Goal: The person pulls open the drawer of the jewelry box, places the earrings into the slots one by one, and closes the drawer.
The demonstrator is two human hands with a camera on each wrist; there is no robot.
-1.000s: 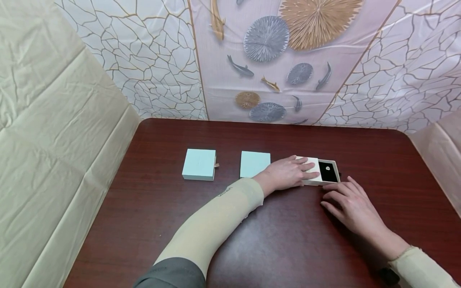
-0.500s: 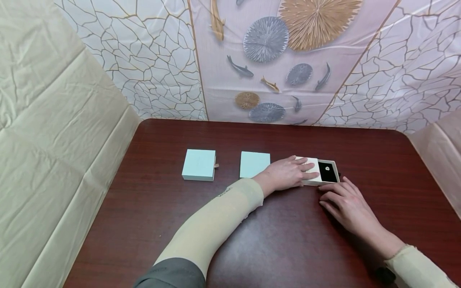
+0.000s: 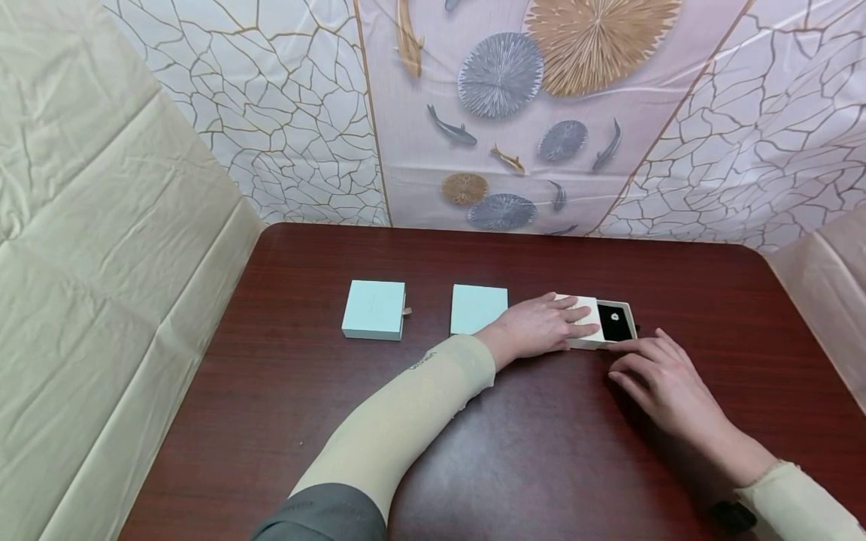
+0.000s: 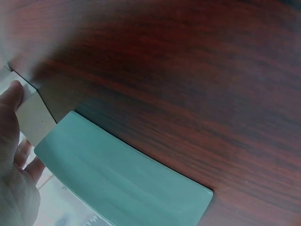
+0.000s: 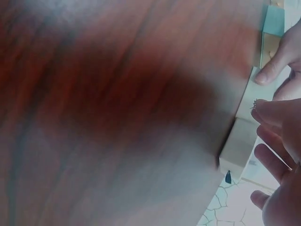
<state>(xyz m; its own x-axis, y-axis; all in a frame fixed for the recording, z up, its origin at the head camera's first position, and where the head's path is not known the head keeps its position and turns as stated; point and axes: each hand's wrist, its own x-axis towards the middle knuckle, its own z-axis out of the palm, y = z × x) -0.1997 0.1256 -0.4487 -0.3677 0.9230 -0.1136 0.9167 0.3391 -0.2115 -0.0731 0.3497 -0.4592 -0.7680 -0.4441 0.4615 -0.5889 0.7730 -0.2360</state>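
My left hand [image 3: 537, 324] lies across a white drawer-style jewelry box [image 3: 587, 319], fingers spread over its sleeve, thumb at the near side. The box's drawer [image 3: 616, 321] is slid out to the right. On its black pad sits a small shiny piece of jewelry [image 3: 614, 317]. My right hand [image 3: 670, 379] is at the drawer's near right corner. Between thumb and index finger it pinches a small silvery piece of jewelry [image 5: 254, 104], too small to identify. A black pull tab [image 5: 228, 177] hangs from the drawer end.
A pale teal box [image 3: 478, 308] is partly behind my left wrist; its cream drawer [image 4: 35, 117] appears partly pulled out. Another teal box [image 3: 374, 309], with a ribbon tab, stands further left. All rest on the dark red wooden table [image 3: 514, 451], before a patterned cloth backdrop.
My right hand shifts slightly left, then back right, staying by the drawer's near corner. The left hand and the boxes stay in place.
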